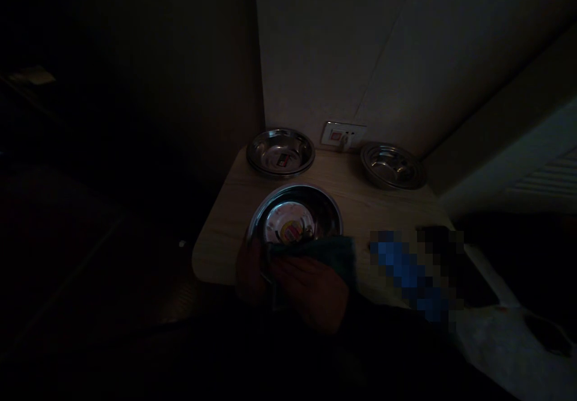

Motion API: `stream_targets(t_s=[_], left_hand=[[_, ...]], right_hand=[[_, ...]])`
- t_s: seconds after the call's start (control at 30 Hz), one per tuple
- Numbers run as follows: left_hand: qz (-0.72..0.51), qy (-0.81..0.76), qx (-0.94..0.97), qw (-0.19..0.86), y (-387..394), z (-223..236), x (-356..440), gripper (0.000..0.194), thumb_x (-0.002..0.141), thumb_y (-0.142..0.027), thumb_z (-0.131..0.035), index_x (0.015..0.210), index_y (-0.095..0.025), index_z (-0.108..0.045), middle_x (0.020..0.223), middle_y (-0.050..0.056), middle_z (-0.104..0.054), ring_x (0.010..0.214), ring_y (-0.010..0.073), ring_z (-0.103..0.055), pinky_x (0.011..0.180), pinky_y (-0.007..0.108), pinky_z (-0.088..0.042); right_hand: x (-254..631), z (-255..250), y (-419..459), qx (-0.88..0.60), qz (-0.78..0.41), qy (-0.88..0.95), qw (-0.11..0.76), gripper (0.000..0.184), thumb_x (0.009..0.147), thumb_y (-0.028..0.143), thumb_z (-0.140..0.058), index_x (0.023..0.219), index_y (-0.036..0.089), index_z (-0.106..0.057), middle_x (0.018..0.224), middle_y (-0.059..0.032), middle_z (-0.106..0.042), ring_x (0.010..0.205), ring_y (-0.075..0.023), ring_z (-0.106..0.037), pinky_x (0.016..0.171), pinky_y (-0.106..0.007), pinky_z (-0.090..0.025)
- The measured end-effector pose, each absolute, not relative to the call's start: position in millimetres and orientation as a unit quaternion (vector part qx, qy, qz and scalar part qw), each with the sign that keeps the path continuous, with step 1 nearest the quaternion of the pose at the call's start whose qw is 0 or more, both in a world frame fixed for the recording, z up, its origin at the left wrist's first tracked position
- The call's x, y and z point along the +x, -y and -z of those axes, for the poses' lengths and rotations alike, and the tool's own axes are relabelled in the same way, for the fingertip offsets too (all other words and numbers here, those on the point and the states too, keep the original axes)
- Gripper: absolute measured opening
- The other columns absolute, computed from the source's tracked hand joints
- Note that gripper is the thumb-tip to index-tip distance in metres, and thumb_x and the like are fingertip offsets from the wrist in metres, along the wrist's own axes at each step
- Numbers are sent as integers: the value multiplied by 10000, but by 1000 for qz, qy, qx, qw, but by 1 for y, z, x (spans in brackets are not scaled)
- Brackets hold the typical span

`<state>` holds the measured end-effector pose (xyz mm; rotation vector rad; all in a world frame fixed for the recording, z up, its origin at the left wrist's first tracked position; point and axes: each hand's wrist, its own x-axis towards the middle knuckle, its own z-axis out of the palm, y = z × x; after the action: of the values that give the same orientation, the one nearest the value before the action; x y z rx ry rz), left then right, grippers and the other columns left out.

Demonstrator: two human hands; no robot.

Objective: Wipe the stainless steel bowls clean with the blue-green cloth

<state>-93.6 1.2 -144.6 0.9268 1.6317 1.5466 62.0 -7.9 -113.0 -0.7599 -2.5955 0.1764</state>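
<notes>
A shiny steel bowl [328, 213] with a yellow and red sticker on its inner base is at the near side of a small wooden table. Its left near edge is in the grip of my left hand [249, 273], whose fingers are partly lost in the dark. My right hand [313, 293] presses a dark green cloth [341, 252] against the near rim, with the fingers together over the fabric. The cloth hangs over the bowl's front edge and hides part of it.
Steel bowls, apparently stacked, stand at the table's back left [282, 133] and back right [391, 148]. A socket plate [331, 131] with a plug is on the wall behind. A blurred-out blue object [403, 266] lies at right. The room is very dark.
</notes>
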Motion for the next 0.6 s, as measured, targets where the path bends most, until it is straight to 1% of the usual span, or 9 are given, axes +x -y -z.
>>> stream_targets(t_s=[0.13,0.23,0.27,0.33,0.4,0.47,0.6], left_hand=[[-595,-645,338,339,3,132,-85,472,800,-515,-452,1019,-151,-658,1049,116,-679,1065,311,-578,927,430,-454],[-608,-646,317,336,4,131,-81,487,811,-508,-432,1060,-145,-640,1126,125,-650,1098,294,-564,946,414,-441],[-607,-643,317,343,3,132,-80,494,804,-519,-438,1036,-137,-647,1106,130,-657,1083,291,-573,945,410,-441],[-609,-638,315,349,2,134,-81,518,789,-557,-439,978,-129,-662,1048,132,-676,1051,291,-589,939,411,-441],[-621,-615,321,365,1,135,-82,529,789,-567,-441,996,-130,-655,1058,118,-678,1048,277,-592,941,395,-439],[-629,-587,336,384,1,136,-83,514,804,-546,-442,1032,-132,-643,1080,103,-675,1044,258,-597,934,369,-445],[-620,-593,355,371,0,139,-85,449,811,-514,-470,1000,-153,-659,1038,85,-689,1045,251,-597,948,350,-430]], right_hand=[[98,111,4,-223,-2,960,169,342,956,157,-346,1240,133,-534,1233,-76,-612,1115,-206,-569,928,-404,-485],[113,109,0,-216,18,964,152,339,955,140,-343,1234,135,-537,1221,-70,-620,1114,-207,-569,936,-418,-474],[115,109,0,-217,20,964,153,338,956,140,-342,1231,133,-538,1220,-72,-621,1114,-206,-568,935,-418,-473],[113,110,1,-221,19,962,159,340,955,143,-338,1227,126,-541,1219,-81,-621,1112,-206,-569,937,-418,-470],[106,112,4,-234,10,958,166,344,949,150,-342,1228,122,-542,1219,-89,-619,1107,-210,-572,945,-422,-462],[96,114,5,-248,-7,953,175,348,939,169,-358,1231,117,-540,1219,-99,-618,1103,-215,-576,950,-419,-458],[75,110,5,-267,-60,945,177,363,933,205,-371,1244,105,-529,1233,-107,-608,1130,-220,-558,945,-395,-468]])
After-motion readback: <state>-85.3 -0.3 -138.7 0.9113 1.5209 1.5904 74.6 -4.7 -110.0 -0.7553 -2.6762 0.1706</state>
